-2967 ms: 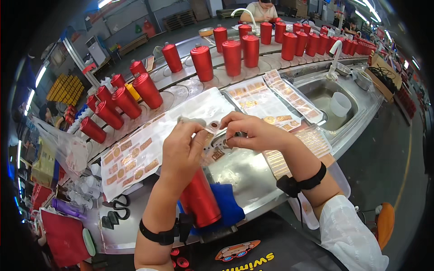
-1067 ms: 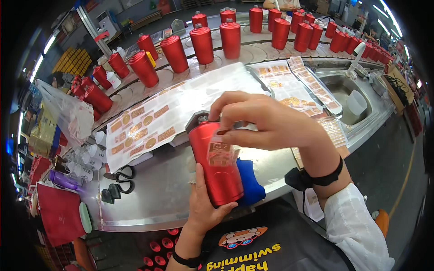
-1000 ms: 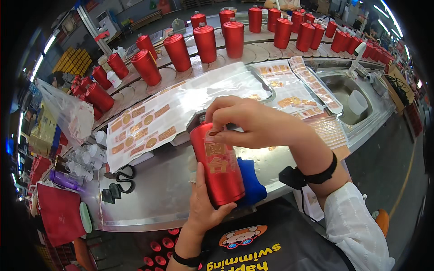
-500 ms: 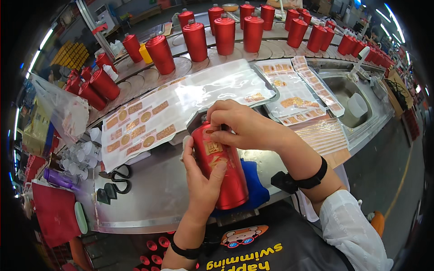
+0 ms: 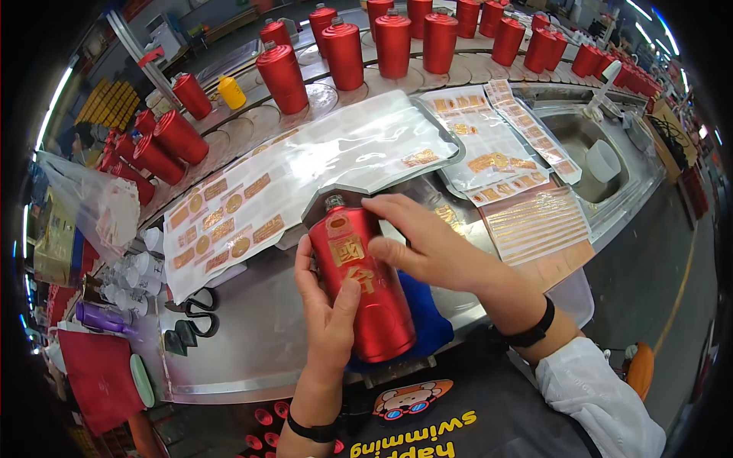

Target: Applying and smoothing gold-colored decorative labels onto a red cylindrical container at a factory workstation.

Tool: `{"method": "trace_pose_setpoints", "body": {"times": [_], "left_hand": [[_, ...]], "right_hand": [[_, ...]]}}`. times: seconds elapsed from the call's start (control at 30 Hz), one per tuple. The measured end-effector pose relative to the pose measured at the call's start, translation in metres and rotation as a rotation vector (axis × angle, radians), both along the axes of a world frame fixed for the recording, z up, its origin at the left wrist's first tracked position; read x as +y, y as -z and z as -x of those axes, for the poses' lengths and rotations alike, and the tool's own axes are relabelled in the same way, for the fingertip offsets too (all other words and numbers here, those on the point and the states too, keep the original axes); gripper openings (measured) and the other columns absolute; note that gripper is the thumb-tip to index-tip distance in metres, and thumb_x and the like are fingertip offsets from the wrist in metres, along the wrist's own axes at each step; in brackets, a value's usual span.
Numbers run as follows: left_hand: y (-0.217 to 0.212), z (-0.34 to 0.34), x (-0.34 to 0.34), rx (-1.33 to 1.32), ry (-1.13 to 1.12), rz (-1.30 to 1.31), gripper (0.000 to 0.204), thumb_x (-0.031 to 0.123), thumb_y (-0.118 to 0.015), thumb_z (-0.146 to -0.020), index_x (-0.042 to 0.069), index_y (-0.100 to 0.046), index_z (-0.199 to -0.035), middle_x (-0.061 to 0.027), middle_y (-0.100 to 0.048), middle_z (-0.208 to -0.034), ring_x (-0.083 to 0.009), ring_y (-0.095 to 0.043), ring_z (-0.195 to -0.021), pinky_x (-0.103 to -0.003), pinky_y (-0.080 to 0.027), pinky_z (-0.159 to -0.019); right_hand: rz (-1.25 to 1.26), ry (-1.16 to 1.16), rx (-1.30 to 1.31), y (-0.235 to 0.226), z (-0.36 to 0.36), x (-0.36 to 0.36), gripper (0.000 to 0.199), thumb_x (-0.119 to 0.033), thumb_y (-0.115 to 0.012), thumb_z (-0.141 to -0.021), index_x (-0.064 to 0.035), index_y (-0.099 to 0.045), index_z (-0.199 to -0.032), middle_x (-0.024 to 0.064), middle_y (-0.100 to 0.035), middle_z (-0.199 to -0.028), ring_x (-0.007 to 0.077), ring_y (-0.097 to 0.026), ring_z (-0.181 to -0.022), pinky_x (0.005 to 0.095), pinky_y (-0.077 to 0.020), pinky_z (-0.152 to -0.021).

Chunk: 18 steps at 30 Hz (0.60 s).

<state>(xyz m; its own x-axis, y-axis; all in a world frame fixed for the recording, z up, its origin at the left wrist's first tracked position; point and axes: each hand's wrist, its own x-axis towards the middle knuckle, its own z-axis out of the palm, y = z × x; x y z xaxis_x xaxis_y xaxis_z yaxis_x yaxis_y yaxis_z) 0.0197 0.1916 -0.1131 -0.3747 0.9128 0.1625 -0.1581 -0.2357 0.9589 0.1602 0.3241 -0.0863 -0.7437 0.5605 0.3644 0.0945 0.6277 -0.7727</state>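
A red bottle (image 5: pixel 379 311) with a short clear neck and gold lettering stands tilted in front of me. A small oval gold-rimmed sticker sits on its upper front, above the lettering. My left hand (image 5: pixel 330 328) is wrapped round the bottle's left side, thumb across the front. My right hand (image 5: pixel 435 248) is at the upper right of the bottle, fingers stretched and apart from the thumb; its fingertips are by the shoulder. A blue cloth (image 5: pixel 427 309) lies beneath the bottle. Behind it are a sheet of gold stickers (image 5: pixel 313 156) and a smaller sticker sheet (image 5: pixel 489 145).
Red bottles (image 5: pixel 347 57) line a curved conveyor (image 5: pixel 252 122) at the back, with a yellow container (image 5: pixel 231 92) among them. Black scissors (image 5: pixel 200 313) and a purple object (image 5: pixel 99 315) lie left. To the right is a metal sink (image 5: pixel 573 137) holding a white cup (image 5: pixel 603 161).
My right hand has come away from the bottle's upper front, its pinched fingers spreading rightward. The oval sticker now shows uncovered. My left hand keeps its hold, and the bottle has shifted slightly.
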Motion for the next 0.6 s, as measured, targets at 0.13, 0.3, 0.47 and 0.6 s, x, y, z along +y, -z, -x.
{"method": "trace_pose_setpoints", "body": {"times": [0.13, 0.3, 0.47, 0.6], "left_hand": [[-0.004, -0.003, 0.0, -0.001, -0.009, 0.009, 0.078, 0.019, -0.06, -0.092, 0.001, -0.01, -0.149, -0.0164, -0.034, -0.141, -0.0212, -0.041, -0.126, -0.036, -0.033, -0.107], [-0.005, -0.004, -0.001, 0.01, -0.004, 0.022, 0.083, 0.021, -0.063, -0.091, 0.001, -0.009, -0.149, -0.0163, -0.033, -0.142, -0.0223, -0.041, -0.128, -0.036, -0.033, -0.108], [-0.003, -0.002, 0.0, -0.026, 0.021, -0.017, 0.085, 0.023, -0.065, -0.09, 0.001, -0.009, -0.15, -0.0164, -0.032, -0.143, -0.0226, -0.04, -0.129, -0.036, -0.033, -0.108], [-0.006, -0.003, -0.001, -0.03, 0.011, 0.006, 0.085, 0.024, -0.065, -0.09, 0.002, -0.009, -0.15, -0.0165, -0.033, -0.143, -0.0225, -0.04, -0.128, -0.036, -0.033, -0.108]], "right_hand": [[0.12, -0.028, 0.02, 0.015, -0.008, -0.013, 0.076, -0.037, -0.066, -0.089, 0.0079, -0.033, -0.141, 0.0274, -0.041, -0.138, 0.0378, -0.042, -0.129, 0.039, -0.0361, -0.107], [0.29, -0.094, 0.055, 0.018, -0.011, -0.011, 0.084, -0.039, -0.067, -0.088, 0.0045, -0.024, -0.147, 0.0246, -0.036, -0.143, 0.0346, -0.043, -0.13, 0.0393, -0.0375, -0.106], [0.435, -0.133, 0.055, 0.02, -0.01, -0.01, 0.089, -0.041, -0.067, -0.088, 0.0028, -0.02, -0.149, 0.0249, -0.033, -0.146, 0.033, -0.04, -0.131, 0.0394, -0.0356, -0.107], [0.456, -0.164, 0.074, 0.026, -0.011, -0.011, 0.091, -0.04, -0.068, -0.088, -0.0025, -0.014, -0.152, 0.0198, -0.037, -0.145, 0.0252, -0.043, -0.129, 0.0375, -0.0364, -0.106]]}}
